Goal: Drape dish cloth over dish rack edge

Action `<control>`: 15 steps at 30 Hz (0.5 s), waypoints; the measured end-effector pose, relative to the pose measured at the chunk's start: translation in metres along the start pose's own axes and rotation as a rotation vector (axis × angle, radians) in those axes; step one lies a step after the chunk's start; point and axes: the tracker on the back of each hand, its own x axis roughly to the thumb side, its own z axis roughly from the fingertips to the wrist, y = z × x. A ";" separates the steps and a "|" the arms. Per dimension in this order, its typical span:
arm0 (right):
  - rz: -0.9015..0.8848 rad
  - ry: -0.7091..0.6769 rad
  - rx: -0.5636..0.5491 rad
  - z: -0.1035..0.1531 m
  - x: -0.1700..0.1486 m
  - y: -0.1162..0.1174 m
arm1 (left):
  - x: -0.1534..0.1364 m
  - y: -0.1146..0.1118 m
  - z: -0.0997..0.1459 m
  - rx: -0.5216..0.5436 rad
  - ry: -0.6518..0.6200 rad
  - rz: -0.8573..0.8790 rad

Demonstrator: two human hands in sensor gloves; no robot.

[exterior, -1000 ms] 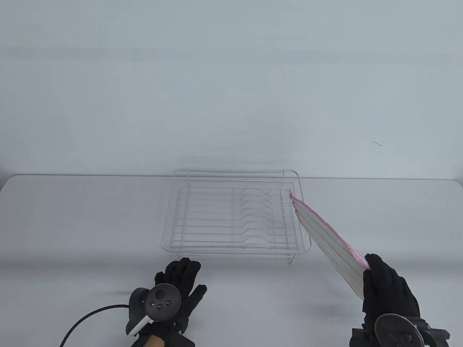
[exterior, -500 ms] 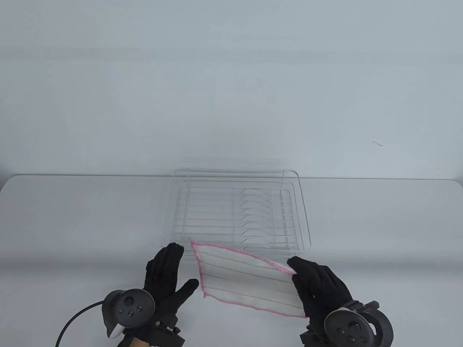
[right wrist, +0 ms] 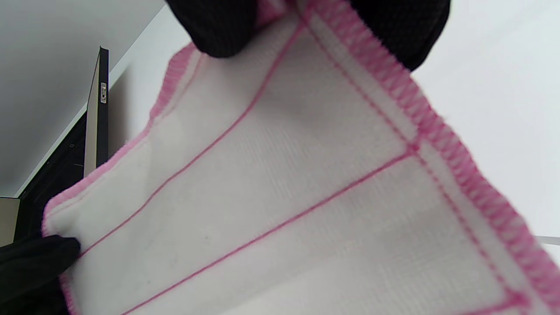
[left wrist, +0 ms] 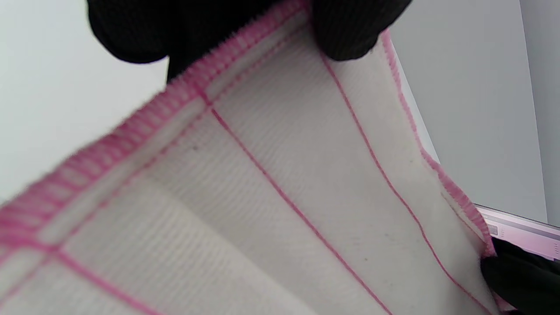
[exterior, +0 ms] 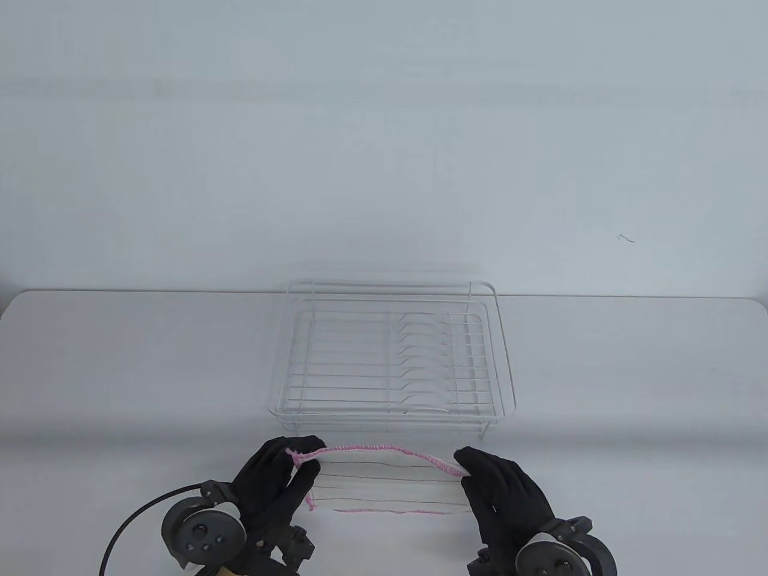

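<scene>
Since half a second ago the left hand [exterior: 273,474] has come off the table and taken a corner of the dish cloth [exterior: 384,480], which hung slanted from the right hand [exterior: 501,489] alone; now both hands hold it stretched level in front of the dish rack [exterior: 393,354]. Fingers [left wrist: 350,30] of the left hand are closed in a pinch on the cloth's upper left corner, seen close in the left wrist view; the right hand's fingers [right wrist: 214,26] pinch the upper right corner in the same way; the cloth [right wrist: 280,183] is white with thin pink lines and a pink stitched border. Its top hem runs just nearer the camera than the rack's near rim, apart from the wire; the rest hangs down toward the table [exterior: 120,372]. A black cable [exterior: 129,528] curls left of the left hand's tracker [exterior: 201,534], well to the near left of the rack.
</scene>
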 end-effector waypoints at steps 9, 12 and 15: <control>0.081 0.083 -0.023 -0.024 -0.007 -0.007 | 0.001 0.001 -0.016 -0.029 0.045 -0.071; 0.145 0.107 0.014 -0.042 -0.010 -0.004 | -0.002 0.001 -0.033 -0.084 0.094 -0.145; 0.191 0.158 0.071 -0.065 -0.018 0.006 | -0.012 -0.005 -0.055 -0.175 0.206 -0.262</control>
